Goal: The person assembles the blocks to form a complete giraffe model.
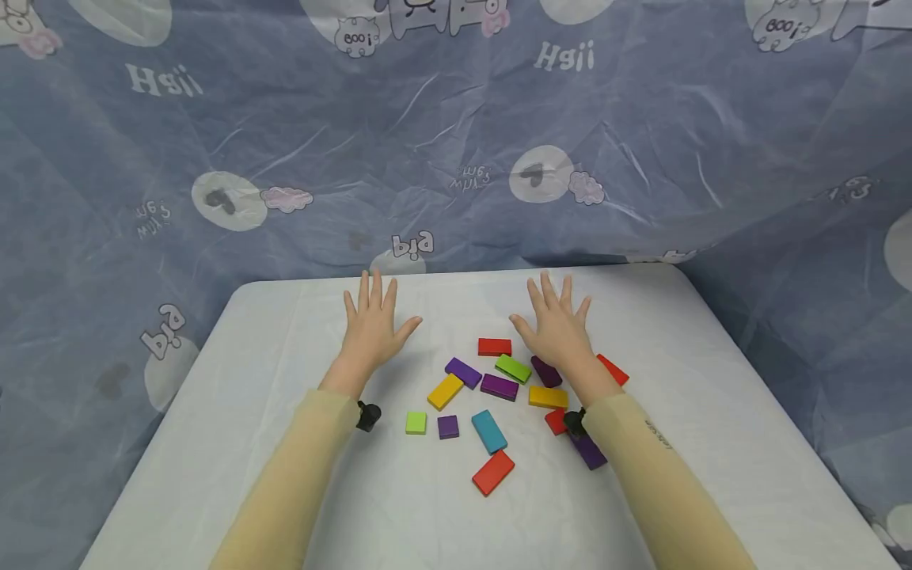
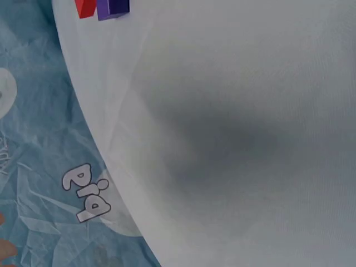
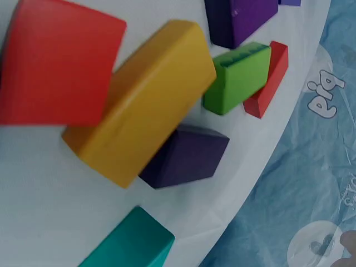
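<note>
My left hand is held over the far left part of the white table with its fingers spread and nothing in them. On the other side, my right hand spreads its fingers too, over the far edge of the scattered toy blocks, and holds nothing. Closest to it are a dark purple block, a red block and a green block. A yellow block and a red block fill much of the right wrist view. Fingertips just show in the left wrist view's corner.
More blocks lie loosely between the arms: a blue block, a red block, a small lime block and a small purple block. A purple block is partly under the right forearm. A printed blue-grey curtain surrounds the table.
</note>
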`<move>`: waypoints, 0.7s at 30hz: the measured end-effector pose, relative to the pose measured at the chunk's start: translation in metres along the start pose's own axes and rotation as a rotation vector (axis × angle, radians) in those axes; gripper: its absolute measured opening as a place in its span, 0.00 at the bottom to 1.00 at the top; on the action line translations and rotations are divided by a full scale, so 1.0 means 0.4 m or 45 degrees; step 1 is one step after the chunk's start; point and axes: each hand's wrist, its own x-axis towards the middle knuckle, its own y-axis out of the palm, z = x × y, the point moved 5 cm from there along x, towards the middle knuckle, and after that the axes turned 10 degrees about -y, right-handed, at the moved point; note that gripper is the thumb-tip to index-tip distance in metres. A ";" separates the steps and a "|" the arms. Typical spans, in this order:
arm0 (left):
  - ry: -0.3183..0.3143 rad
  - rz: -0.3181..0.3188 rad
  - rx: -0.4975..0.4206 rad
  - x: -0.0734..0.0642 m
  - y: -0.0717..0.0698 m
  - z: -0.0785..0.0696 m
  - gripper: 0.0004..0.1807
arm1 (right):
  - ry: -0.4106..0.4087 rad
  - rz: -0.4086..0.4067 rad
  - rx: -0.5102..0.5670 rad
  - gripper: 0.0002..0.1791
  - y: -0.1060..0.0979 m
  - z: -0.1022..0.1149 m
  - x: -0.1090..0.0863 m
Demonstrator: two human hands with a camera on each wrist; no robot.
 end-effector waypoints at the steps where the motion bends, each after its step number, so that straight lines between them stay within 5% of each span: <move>1: 0.004 -0.003 -0.008 -0.002 0.003 -0.001 0.46 | -0.008 0.002 -0.006 0.44 0.005 0.005 -0.001; 21: 0.102 0.125 0.050 -0.087 0.123 -0.052 0.44 | -0.129 0.042 0.012 0.38 0.131 0.105 -0.036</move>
